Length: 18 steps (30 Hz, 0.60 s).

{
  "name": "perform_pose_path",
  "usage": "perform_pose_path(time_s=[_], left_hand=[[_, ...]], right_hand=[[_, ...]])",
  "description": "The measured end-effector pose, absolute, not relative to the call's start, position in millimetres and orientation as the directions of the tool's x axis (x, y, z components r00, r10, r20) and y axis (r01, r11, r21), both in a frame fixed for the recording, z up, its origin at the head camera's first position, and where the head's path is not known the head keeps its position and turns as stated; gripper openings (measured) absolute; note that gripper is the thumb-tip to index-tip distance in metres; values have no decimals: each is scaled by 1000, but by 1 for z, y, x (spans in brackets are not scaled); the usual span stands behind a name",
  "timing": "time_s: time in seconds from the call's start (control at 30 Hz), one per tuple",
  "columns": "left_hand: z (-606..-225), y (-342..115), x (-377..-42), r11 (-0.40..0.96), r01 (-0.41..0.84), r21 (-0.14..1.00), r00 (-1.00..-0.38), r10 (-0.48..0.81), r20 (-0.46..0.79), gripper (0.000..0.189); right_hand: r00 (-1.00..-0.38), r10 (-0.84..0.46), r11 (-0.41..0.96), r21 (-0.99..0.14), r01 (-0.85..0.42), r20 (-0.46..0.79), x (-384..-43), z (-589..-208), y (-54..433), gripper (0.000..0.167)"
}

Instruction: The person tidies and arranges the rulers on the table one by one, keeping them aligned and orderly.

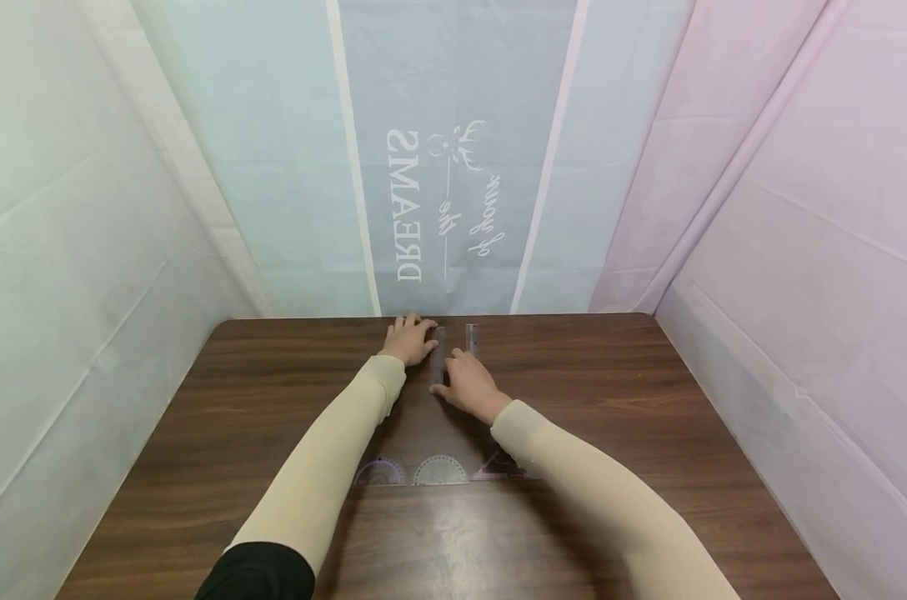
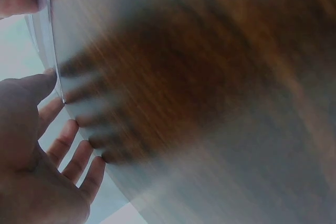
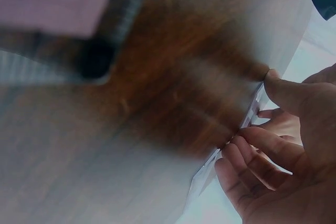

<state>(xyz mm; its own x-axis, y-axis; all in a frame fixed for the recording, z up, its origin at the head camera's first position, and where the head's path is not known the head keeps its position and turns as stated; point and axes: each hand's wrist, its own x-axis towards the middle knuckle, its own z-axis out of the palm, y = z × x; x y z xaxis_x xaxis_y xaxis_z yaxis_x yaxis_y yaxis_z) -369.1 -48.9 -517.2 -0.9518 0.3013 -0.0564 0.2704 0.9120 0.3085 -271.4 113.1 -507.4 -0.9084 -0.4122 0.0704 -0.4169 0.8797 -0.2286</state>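
In the head view a clear ruler lies lengthwise on the table, between both hands. My left hand is at its far end, fingers spread; in the left wrist view the thumb and index finger touch the ruler and the other fingertips rest on the tabletop. My right hand has its thumb at the ruler's near end. Its fingers reach toward a second clear ruler, which they partly cover. The right wrist view shows the thumb and fingertips along a clear edge, without telling which ruler it belongs to.
Nearer the body lie a purple-marked protractor, a clear protractor and a set square partly under the right sleeve. The brown wooden table ends at a printed cloth backdrop, with cloth walls on both sides.
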Motion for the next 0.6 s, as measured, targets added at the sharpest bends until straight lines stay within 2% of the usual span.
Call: perform_pose_path(time_s=[0.6], left_hand=[[-520,-57,-380,877,243,415,-951,300,-76,46]], right_hand=[[-911,-409,878,-247,-409,53,-271,-505,115,51]])
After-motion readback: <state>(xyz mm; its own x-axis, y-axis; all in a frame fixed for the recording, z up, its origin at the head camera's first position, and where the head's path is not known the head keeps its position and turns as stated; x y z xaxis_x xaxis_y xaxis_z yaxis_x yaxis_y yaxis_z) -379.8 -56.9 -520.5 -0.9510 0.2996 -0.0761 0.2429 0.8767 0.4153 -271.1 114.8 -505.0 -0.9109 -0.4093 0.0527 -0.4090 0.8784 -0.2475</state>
